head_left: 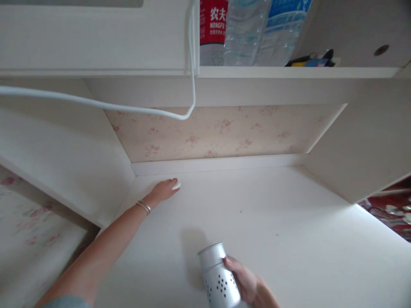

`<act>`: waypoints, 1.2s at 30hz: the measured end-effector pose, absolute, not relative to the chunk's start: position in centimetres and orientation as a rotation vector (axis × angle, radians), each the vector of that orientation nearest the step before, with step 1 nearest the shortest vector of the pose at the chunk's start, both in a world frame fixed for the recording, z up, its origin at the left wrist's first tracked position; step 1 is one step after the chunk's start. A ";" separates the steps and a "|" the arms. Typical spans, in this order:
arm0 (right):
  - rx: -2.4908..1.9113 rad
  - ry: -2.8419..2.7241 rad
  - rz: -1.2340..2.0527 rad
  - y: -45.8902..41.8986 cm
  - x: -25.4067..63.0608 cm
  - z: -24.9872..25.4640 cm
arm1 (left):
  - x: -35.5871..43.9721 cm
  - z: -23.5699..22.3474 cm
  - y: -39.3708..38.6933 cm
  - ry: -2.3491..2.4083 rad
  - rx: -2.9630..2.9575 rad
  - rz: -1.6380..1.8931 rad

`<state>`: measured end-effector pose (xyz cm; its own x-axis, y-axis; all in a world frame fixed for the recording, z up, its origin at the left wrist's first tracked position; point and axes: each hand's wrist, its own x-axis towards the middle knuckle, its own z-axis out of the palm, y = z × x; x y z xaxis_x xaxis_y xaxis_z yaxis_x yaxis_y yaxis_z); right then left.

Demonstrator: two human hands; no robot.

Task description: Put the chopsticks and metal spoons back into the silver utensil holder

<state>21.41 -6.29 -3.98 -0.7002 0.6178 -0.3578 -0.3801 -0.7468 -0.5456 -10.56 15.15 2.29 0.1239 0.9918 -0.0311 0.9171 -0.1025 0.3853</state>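
Against the right hand (pixel 246 280) tilts a silver canister (pixel 218 276), apparently gripped.

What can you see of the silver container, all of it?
The silver container is cylindrical and looks metallic, with a thin rim, a plain band below it, and clusters of small dark holes in the body. It leans in the picture, rim end up and to the left. The right hand grips its right side. It shows against the white surface; whether they touch, and what is inside, I can't tell.
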 end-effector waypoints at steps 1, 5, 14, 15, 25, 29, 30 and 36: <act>-0.722 -0.581 2.397 -6.3 21.4 -4.1 | -10.7 1.8 15.2 1.860 2.150 0.271; -0.727 -0.545 2.362 -6.5 21.5 -4.8 | -11.2 0.4 15.5 1.851 2.302 0.078; -0.669 -0.546 2.364 -6.6 21.0 -3.2 | -12.1 0.0 16.6 1.794 2.427 -0.012; -0.676 -0.550 2.360 -6.6 21.0 -3.1 | -12.1 0.1 16.7 1.795 2.425 -0.008; -0.646 -0.499 2.373 -6.4 21.1 -3.9 | -12.6 1.4 17.4 1.991 2.309 0.049; -0.641 -0.521 2.366 -6.2 21.0 -3.9 | -13.7 2.6 18.3 2.172 2.168 0.071; -0.647 -0.520 2.365 -6.2 21.0 -3.9 | -14.1 2.9 18.6 2.215 2.117 0.069; -0.657 -0.512 2.365 -6.4 21.1 -4.0 | -15.6 4.3 19.6 2.346 1.835 0.013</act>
<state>21.14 -6.42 -4.01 -0.6817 0.6552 -0.3256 -0.4619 -0.7306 -0.5029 -15.62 19.59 4.34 -0.2327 0.9647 -0.1230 0.9634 0.2460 0.1068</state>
